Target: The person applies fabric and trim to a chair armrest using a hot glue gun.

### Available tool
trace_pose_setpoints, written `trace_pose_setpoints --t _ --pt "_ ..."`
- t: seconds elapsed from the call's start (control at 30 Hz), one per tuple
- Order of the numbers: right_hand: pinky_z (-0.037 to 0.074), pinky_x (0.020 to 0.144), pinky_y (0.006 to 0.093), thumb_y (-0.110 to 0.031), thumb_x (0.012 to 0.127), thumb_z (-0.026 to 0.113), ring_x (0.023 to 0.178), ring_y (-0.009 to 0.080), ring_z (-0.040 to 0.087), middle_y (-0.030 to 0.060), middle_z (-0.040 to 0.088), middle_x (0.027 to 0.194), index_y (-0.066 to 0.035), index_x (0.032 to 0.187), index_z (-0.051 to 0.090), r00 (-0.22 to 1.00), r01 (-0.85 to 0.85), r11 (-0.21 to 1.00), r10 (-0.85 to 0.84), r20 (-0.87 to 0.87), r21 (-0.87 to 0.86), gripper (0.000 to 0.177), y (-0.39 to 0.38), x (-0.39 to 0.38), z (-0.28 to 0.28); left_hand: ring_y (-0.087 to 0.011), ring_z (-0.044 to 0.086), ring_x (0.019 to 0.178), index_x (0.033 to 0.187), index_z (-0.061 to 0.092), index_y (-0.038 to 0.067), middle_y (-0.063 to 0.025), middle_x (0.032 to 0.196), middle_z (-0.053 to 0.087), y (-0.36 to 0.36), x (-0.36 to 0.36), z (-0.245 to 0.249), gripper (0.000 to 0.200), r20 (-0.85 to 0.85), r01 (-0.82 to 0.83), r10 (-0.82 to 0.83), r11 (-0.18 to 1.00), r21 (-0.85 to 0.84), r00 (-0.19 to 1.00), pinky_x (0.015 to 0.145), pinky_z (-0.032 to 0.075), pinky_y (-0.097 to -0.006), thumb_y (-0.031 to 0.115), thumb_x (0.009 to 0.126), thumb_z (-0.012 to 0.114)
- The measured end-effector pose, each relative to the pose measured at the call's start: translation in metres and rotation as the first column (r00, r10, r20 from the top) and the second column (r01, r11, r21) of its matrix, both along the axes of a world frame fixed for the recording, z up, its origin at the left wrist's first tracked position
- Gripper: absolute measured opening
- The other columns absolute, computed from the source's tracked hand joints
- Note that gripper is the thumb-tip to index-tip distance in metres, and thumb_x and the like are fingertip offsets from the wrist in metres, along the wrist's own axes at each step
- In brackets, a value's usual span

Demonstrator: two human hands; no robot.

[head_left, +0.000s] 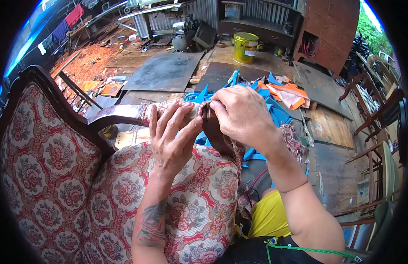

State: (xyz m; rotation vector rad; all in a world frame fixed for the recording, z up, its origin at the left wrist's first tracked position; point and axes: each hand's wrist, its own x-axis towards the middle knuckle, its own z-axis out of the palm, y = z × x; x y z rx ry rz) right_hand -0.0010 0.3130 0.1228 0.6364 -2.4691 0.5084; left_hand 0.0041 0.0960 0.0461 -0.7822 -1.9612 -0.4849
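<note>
A carved wooden chair with rose-patterned upholstery (193, 211) fills the lower left. Its armrest pad (146, 114), covered in the same fabric, runs across toward its dark front end. My left hand (171, 143) lies on this pad with the fingers spread, the tips near the fabric's edge. At the armrest's front end, my right hand (245, 116) is closed in a pinch of thumb and finger. What sits between those fingertips is hidden and too small to make out. Frayed fabric strands hang below the right hand beside the seat.
Blue scraps (278, 115) and orange cloth (294, 99) lie on the floor beyond the armrest. A yellow bucket (245, 48) stands farther back. Dark boards (164, 72) cover part of the ground. Wooden chair frames (373, 171) line the right side, with a rusty locker (326, 33) behind.
</note>
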Motion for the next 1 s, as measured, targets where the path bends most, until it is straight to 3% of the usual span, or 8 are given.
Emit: trace_pose_setpoints --t 0.1,0.2,0.33,0.77,0.83,0.93,0.97,1.0 --pt "0.055 0.087 0.0492 -0.015 0.098 0.07 0.092 0.0364 0.072 0.0164 0.075 0.091 0.0 0.1 0.074 0.987 -0.115 0.98 0.094 -0.133 -0.164 0.016 -0.001 -0.001 -0.006 -0.0352 0.064 0.137 0.12 0.078 0.018 -0.0105 0.139 0.073 0.0 0.0 0.001 0.031 0.002 0.001 -0.001 1.0 -0.006 1.0 0.13 0.03 -0.0633 0.018 0.09 0.086" --pt "0.055 0.084 0.0467 -0.014 0.095 0.076 0.089 0.0332 0.071 0.0135 0.073 0.091 -0.002 0.102 0.074 0.904 -0.235 0.965 0.172 -0.391 -0.117 0.015 0.001 0.0 -0.015 -0.0353 0.064 0.137 0.121 0.078 0.018 -0.0105 0.14 0.073 0.0 0.001 0.002 0.032 0.014 -0.005 0.005 1.0 -0.01 1.0 0.13 0.029 -0.0629 0.019 0.09 0.086" --pt "0.056 0.081 0.0412 -0.016 0.09 0.084 0.086 0.0276 0.069 0.0094 0.071 0.099 -0.002 0.117 0.075 0.873 -0.262 0.962 0.201 -0.445 -0.08 0.032 0.001 0.021 -0.027 -0.0356 0.064 0.137 0.118 0.077 0.016 -0.0113 0.14 0.073 0.001 0.0 0.001 0.029 0.005 -0.017 0.017 1.0 -0.016 1.0 0.13 0.029 -0.0625 0.017 0.091 0.085" --pt "0.06 0.065 0.0351 -0.007 0.082 0.089 0.075 0.0239 0.072 0.0062 0.074 0.09 -0.003 0.116 0.078 0.852 -0.511 0.839 0.467 -0.236 -0.185 0.036 0.034 0.052 -0.07 -0.0371 0.068 0.133 0.117 0.074 0.015 -0.0138 0.136 0.075 0.0 -0.001 0.002 0.035 -0.015 0.007 -0.008 1.0 -0.024 1.0 0.129 0.032 -0.0636 0.002 0.087 0.086" --pt "0.057 0.057 0.0366 -0.016 0.083 0.091 0.064 0.0238 0.068 0.005 0.071 0.079 -0.005 0.111 0.078 0.871 -0.452 0.869 0.382 -0.308 -0.202 0.033 0.065 0.052 -0.081 -0.0386 0.069 0.131 0.122 0.074 0.012 -0.0161 0.136 0.075 -0.006 -0.003 0.002 0.037 -0.032 0.012 -0.015 0.996 -0.085 0.999 0.126 0.037 -0.0617 0.002 0.088 0.084" --pt "0.057 0.059 0.0393 -0.02 0.089 0.088 0.07 0.0287 0.072 0.0097 0.075 0.082 -0.009 0.104 0.08 0.971 -0.059 0.983 0.016 -0.239 -0.174 0.02 0.145 0.06 -0.096 -0.0409 0.07 0.125 0.124 0.072 0.001 -0.0244 0.133 0.074 -0.017 -0.014 0.0 0.029 0.002 0.121 -0.121 0.991 -0.055 0.993 0.108 0.055 -0.0497 -0.005 0.097 0.075" --pt "0.058 0.065 0.0411 -0.022 0.093 0.085 0.075 0.0317 0.074 0.0115 0.077 0.086 -0.008 0.102 0.08 0.979 0.037 0.97 -0.083 -0.185 -0.241 0.017 0.175 0.065 -0.103 -0.0403 0.071 0.124 0.125 0.07 0.0 -0.025 0.134 0.073 -0.043 -0.016 -0.012 0.027 0.289 0.166 -0.182 0.983 0.078 0.94 0.105 0.058 -0.0453 -0.008 0.099 0.072" --pt "0.061 0.073 0.0422 -0.02 0.095 0.083 0.082 0.0341 0.077 0.0127 0.08 0.092 -0.005 0.101 0.081 0.972 0.179 0.957 -0.208 -0.11 -0.228 0.017 0.211 0.073 -0.116 -0.04 0.068 0.13 0.116 0.073 -0.002 -0.0235 0.136 0.072 -0.037 -0.015 -0.012 0.017 0.109 -0.098 0.114 0.985 -0.143 0.987 0.109 0.055 -0.0476 0.012 0.109 0.068"
